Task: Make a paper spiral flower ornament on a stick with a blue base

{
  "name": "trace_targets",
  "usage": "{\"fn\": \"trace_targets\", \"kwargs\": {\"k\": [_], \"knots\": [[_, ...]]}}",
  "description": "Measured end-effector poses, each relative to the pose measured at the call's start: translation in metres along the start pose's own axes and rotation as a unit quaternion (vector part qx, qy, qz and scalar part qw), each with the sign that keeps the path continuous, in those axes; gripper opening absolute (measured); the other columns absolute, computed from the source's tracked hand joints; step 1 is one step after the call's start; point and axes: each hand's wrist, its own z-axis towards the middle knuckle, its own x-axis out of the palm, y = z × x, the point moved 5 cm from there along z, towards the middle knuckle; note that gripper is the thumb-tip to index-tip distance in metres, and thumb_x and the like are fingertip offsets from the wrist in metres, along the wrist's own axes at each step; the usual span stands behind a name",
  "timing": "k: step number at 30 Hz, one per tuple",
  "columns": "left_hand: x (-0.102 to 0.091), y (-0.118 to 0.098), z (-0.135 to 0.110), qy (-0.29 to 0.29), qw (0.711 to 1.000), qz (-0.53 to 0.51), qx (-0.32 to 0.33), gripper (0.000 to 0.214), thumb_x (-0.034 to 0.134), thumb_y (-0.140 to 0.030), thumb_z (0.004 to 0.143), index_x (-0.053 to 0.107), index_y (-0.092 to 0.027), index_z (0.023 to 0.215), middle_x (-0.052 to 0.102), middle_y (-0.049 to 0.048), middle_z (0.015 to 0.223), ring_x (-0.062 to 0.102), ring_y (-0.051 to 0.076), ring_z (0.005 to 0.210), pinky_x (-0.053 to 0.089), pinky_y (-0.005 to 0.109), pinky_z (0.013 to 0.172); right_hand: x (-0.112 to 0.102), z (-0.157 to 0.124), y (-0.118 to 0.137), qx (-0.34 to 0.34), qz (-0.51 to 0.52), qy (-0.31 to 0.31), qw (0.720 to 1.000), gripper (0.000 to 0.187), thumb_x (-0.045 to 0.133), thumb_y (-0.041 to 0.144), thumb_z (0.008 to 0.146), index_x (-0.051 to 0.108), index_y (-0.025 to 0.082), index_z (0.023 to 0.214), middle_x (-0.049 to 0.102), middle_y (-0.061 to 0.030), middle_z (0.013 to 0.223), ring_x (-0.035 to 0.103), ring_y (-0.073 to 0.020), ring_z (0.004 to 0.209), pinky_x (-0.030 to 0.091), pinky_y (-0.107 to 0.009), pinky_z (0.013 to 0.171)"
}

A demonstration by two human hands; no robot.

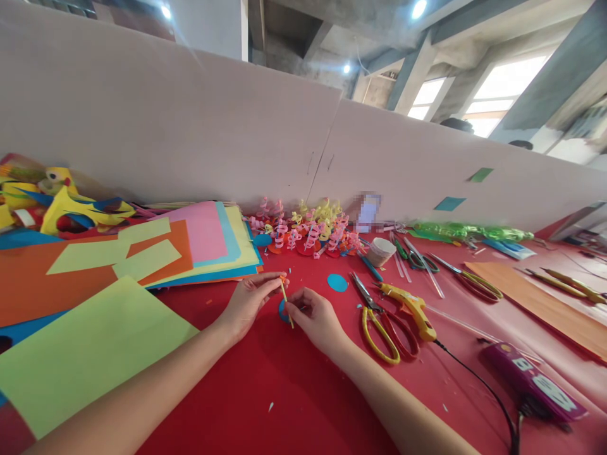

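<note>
My left hand [251,300] pinches the upper end of a thin yellow paper strip [285,297], where a small orange bit shows at the fingertips. My right hand [317,319] is closed on the lower part of the same strip, just above the red tabletop. Partly hidden behind my right fingers is a blue paper disc [283,311]. Another blue disc [337,282] lies flat to the right of my hands. Beyond them stands a cluster of curled pink and yellow paper spirals [313,234] on small round bases.
Scissors [379,316], a yellow glue gun [412,309] with a black cord and a purple device [533,379] lie to the right. Stacked coloured paper [208,237] and a green sheet [95,354] cover the left. A white partition [190,126] rises behind the table.
</note>
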Motion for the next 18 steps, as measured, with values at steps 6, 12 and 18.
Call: {"fn": "trace_targets", "kwargs": {"k": [6,12,18], "knots": [[0.0037,-0.0010,0.0000,0.048,0.994,-0.093,-0.025,0.033,0.057,-0.037,0.069,0.074,-0.011,0.079,0.074,0.0117,0.081,0.066,0.020,0.077,0.049,0.031,0.079,-0.0006,0.0010,-0.0025,0.004,0.015,-0.002,1.000,0.013,0.055,0.031,0.076,0.054,0.019,0.071,0.062,-0.0011,0.063,0.056,-0.0117,0.053,0.045,-0.022,0.050],[0.0034,-0.0018,-0.0007,0.029,0.999,-0.043,0.006,0.021,0.068,-0.024,0.063,0.074,-0.016,0.082,0.074,0.0055,0.080,0.065,0.017,0.076,0.049,0.032,0.081,-0.0004,0.0013,-0.0026,0.010,0.072,0.014,0.997,0.022,0.056,0.040,0.077,0.052,0.019,0.072,0.063,-0.0014,0.065,0.059,-0.0133,0.057,0.048,-0.024,0.054],[0.0007,0.0003,0.0000,0.023,1.000,0.001,0.014,0.024,0.073,-0.025,0.061,0.074,-0.019,0.085,0.074,0.0050,0.084,0.065,0.017,0.078,0.050,0.032,0.081,0.0003,0.0011,-0.0035,0.026,0.090,0.029,0.995,0.026,0.059,0.045,0.075,0.053,0.020,0.074,0.064,-0.0019,0.066,0.062,-0.0156,0.062,0.051,-0.026,0.056]]}}
